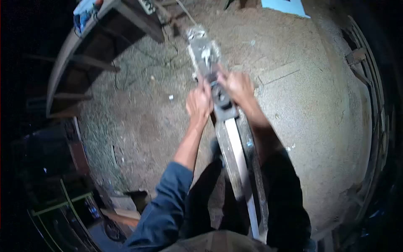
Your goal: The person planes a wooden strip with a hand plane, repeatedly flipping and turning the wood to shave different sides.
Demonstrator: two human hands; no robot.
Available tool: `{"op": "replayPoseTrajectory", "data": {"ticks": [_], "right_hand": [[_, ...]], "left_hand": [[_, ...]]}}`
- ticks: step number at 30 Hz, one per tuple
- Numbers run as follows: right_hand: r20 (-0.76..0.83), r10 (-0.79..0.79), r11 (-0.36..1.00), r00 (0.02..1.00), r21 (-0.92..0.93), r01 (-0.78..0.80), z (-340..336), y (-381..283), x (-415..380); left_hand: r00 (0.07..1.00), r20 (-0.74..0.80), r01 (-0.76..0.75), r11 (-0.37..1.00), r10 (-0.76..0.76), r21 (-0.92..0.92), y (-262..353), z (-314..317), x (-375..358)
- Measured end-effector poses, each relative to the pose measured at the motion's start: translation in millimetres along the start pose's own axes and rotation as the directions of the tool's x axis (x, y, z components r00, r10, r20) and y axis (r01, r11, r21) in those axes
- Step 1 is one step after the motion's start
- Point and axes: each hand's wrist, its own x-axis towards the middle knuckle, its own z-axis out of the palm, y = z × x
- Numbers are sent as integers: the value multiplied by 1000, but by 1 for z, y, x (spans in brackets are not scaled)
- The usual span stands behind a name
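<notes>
A dark, block-shaped hand plane (221, 98) sits on a long, narrow wooden beam, its body slightly blurred. My left hand (199, 101) grips its left side, the forefinger stretched forward. On the opposite side, my right hand (237, 87) is closed against the plane, its forefinger also forward; part of the grip is hidden. Behind the plane, a pale narrow strip (236, 143) runs back toward my body along the worn beam (228, 157). Past my hands, the beam's far end (205, 52) carries whitish patches.
Shavings or dry grass (98, 130) litter the dirt floor at left. A curved-looking wooden bench (63, 67) stands upper left. Long boards (378, 92) line the right side. A white sheet (285, 6) lies at the top. A green frame (63, 203) stands lower left.
</notes>
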Motion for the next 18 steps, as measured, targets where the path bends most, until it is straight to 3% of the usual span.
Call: {"op": "replayPoseTrajectory", "data": {"ticks": [1, 2, 3, 5, 7, 9, 13, 18], "right_hand": [[23, 27, 1000, 999, -3, -27, -3, 4, 21], [-149, -66, 998, 987, -15, 64, 12, 17, 46], [-163, -73, 997, 984, -28, 69, 2, 16, 63], [-105, -110, 993, 988, -62, 104, 5, 19, 53], [-69, -38, 997, 997, -68, 33, 17, 21, 38], [-47, 36, 998, 998, -47, -38, -2, 13, 51], [-23, 28, 999, 999, -23, -28, 2, 14, 46], [-43, -5, 999, 999, -39, 3, -6, 6, 36]], "left_hand": [[1000, 21, 6, 1000, -6, -4, 1, 2, 15], [998, -34, -47, 999, 47, 9, -6, 14, 40], [997, -48, -54, 999, 54, -4, -4, 15, 58], [994, -43, -96, 994, 98, 49, -11, 23, 45], [985, -89, -149, 989, 148, 2, 4, 11, 46], [999, 30, 22, 999, -21, -29, 4, 13, 42], [1000, -23, 10, 1000, -10, -1, 4, 15, 42], [996, 63, 73, 996, -70, -43, 7, 3, 35]]}}
